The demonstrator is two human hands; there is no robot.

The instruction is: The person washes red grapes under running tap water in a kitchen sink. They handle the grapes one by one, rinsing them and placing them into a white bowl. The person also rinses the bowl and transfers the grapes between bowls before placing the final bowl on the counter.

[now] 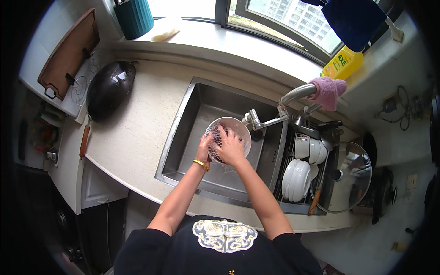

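Note:
A white bowl (246,135) with water and small dark red pieces (216,137), perhaps fruit or beans, is held over the steel sink (197,151). My left hand (205,147), with a gold bangle at the wrist, grips the bowl's left rim. My right hand (230,147) is inside the bowl, its fingers spread among the dark pieces; whether it grasps any is hidden. Just beyond the bowl's upper right is the nozzle of the metal faucet (254,120). Foam or bubbles show on the water and around my fingers.
Right of the sink, a rack holds white bowls (296,180), beside a glass lid (359,182). A pink cloth (326,91) hangs on the faucet pipe, near a yellow detergent bottle (345,63). Left on the counter lies an overturned dark wok (111,89), near a wooden cutting board (70,55).

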